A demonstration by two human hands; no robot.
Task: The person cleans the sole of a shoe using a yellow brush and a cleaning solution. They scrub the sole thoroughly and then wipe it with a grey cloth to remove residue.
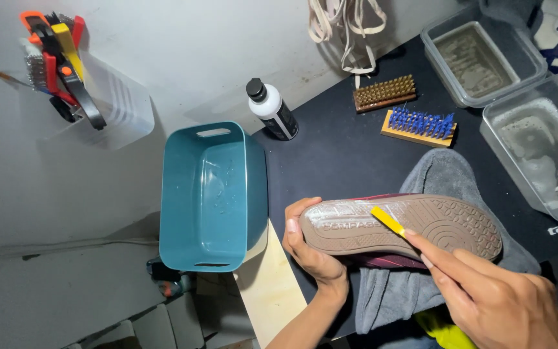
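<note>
Fingers of left hand [311, 249] cupping shoe [402, 226] heel, right hand [492, 297] pinching yellow brush [387, 220]

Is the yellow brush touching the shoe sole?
Touching: the head view shows the yellow brush, held by the right hand, pressed flat on the soapy shoe sole.

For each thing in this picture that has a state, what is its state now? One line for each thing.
shoe: sole up, wet foam on the heel part
left hand: grips the shoe's heel end
right hand: holds the yellow brush
yellow brush: pressed on the sole
teal tub: upright, a little clear water inside
bottle: capped, lying tilted
two clear containers: open, murky water inside
two brushes: lying unused, bristles up
grey towel: crumpled under the shoe
</note>
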